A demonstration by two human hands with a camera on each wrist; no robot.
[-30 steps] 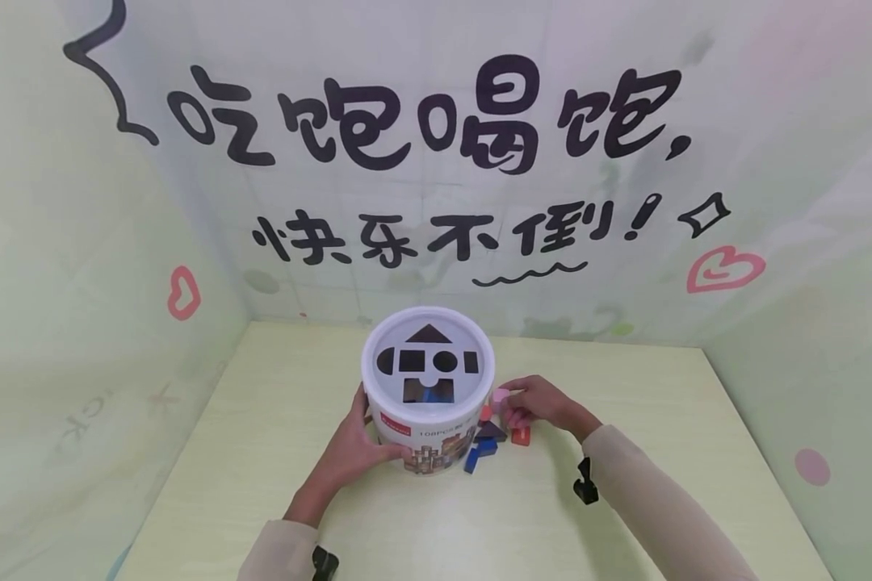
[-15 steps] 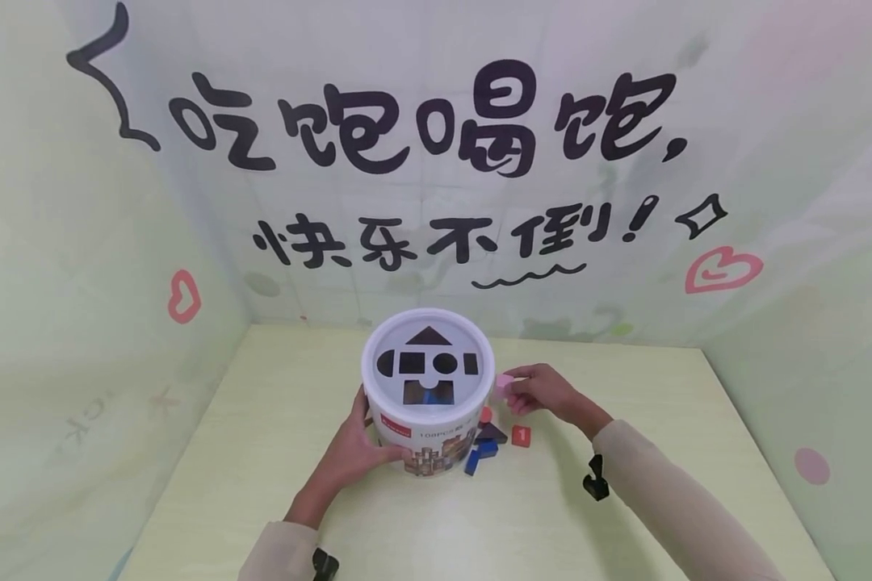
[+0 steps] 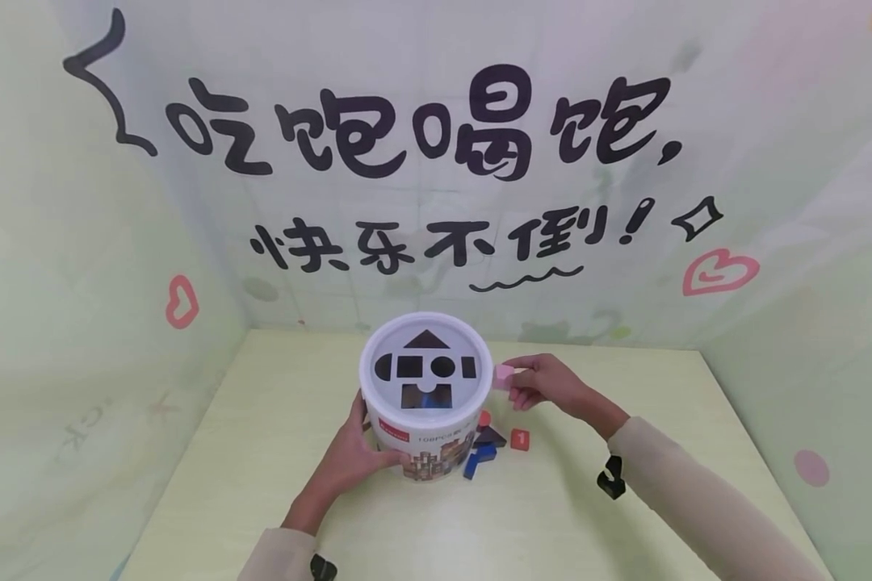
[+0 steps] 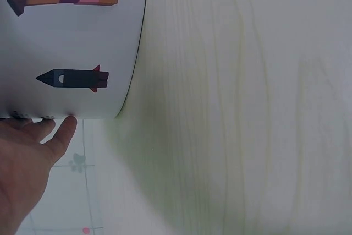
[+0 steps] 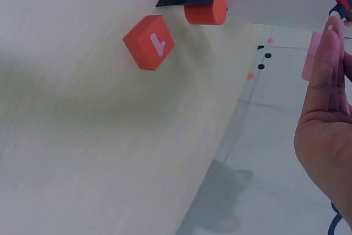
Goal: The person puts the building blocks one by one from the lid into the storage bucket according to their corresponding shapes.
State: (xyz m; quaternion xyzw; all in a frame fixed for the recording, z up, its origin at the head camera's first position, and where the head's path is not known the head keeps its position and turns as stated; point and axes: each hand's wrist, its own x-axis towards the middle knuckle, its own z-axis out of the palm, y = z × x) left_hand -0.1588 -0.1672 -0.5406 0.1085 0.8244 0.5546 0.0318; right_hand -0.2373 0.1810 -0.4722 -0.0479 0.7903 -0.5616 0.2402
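A white bucket (image 3: pixel 385 432) with a shape-hole lid (image 3: pixel 363 367) stands upright on the table. My left hand (image 3: pixel 352 460) grips its left side, thumb across the front. In the left wrist view, fingers of the left hand (image 4: pixel 27 163) touch the bucket wall. My right hand (image 3: pixel 552 387) pinches a pink block (image 3: pixel 504 376) beside the lid's right rim, raised off the table. In the right wrist view the right hand (image 5: pixel 324 119) partly hides this pink block (image 5: pixel 311 59). Something blue shows through the lid's lowest hole.
At the bucket's right foot lie a dark triangular block (image 3: pixel 490 437), blue blocks (image 3: pixel 472 463) and an orange-red cylinder (image 5: pixel 206 12). A red block with a number (image 3: pixel 520 439) lies slightly apart on the table (image 3: pixel 552 516). Printed cloth walls (image 3: pixel 603 274) enclose the back and sides.
My right hand has lifted the pink block from among the other blocks up to the lid's height. The left hand has kept its hold on the bucket.
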